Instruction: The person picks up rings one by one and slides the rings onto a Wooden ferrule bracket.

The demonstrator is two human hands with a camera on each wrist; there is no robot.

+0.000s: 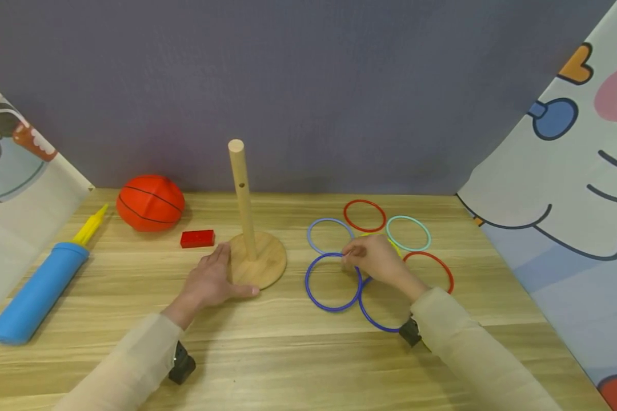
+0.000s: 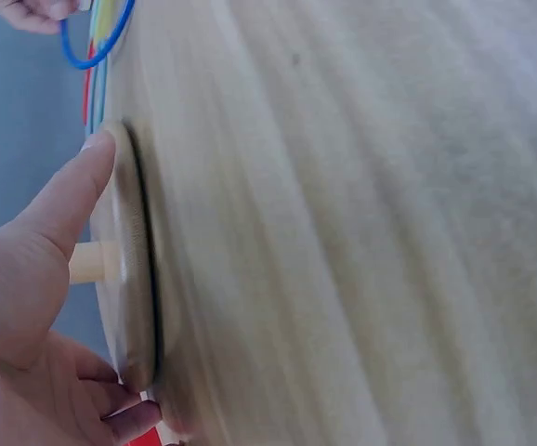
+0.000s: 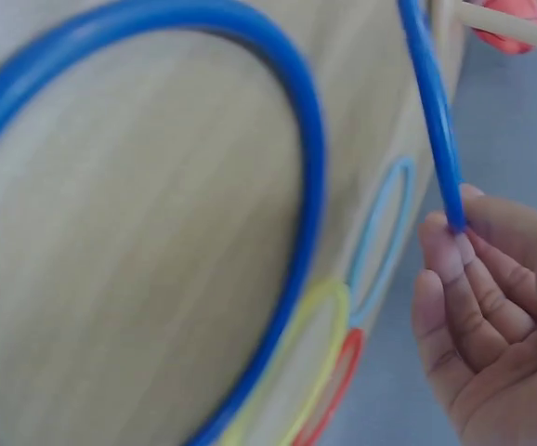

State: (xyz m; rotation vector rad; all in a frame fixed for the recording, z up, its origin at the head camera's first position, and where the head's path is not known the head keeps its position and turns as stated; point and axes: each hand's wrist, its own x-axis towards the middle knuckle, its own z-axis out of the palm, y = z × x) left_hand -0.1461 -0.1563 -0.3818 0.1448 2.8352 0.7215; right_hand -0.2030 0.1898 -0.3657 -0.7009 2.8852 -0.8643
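A wooden peg stand with a round base (image 1: pixel 269 260) and an upright post (image 1: pixel 243 200) stands near the middle of the table. My left hand (image 1: pixel 213 279) rests against the base's near-left edge, thumb and fingers spread along its rim. Between thumb and fingertips, my right hand (image 1: pixel 377 260) pinches a dark blue ring (image 1: pixel 334 309), lifted off the table in the right wrist view. Around that hand lie another dark blue ring (image 3: pixel 313 158), a light blue ring (image 1: pixel 309 237), a mint ring (image 1: pixel 429 234), a yellow ring (image 3: pixel 343 307) and two red rings (image 1: pixel 384 214), partly covered by the hand.
Left of the stand are a small red block (image 1: pixel 197 238) and a red ball (image 1: pixel 151 204) with black lines. A blue hand pump (image 1: pixel 38 294) with a yellow nozzle lies at the far left. A grey panel (image 1: pixel 308 97) rises behind the table, with printed cloth (image 1: pixel 560 171) at the right.
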